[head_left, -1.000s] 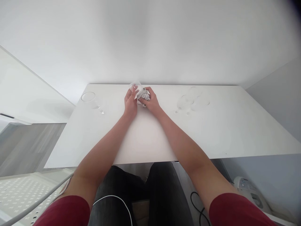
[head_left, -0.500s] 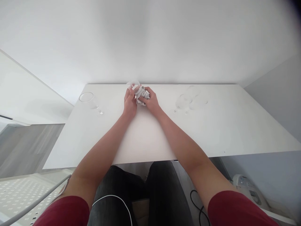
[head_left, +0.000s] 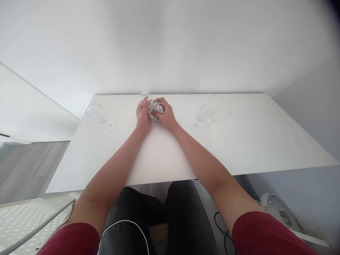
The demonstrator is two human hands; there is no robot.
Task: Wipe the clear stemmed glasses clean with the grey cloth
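Observation:
Near the back edge of the white table (head_left: 170,152), my left hand (head_left: 143,114) is wrapped round a clear glass (head_left: 145,95), whose bowl points up and away; its lower part is hidden. My right hand (head_left: 166,113) grips a crumpled light-grey cloth (head_left: 156,108) and presses it against the glass beside the left fingers. A stemmed wine glass (head_left: 97,114) stands to the left of my hands. On the right, several more clear stemmed glasses (head_left: 205,114) stand close together, their outlines faint against the white top.
A white wall (head_left: 170,46) rises right behind the table. Below the table's right side is a pale appliance (head_left: 278,209), with a black cable (head_left: 225,233) on the floor. A white perforated panel (head_left: 21,219) is at lower left. A white cord (head_left: 127,221) crosses my lap.
Both hands have shifted slightly left with the glass and cloth. The glass has tilted a little and the cloth has turned against it. The view has moved slightly.

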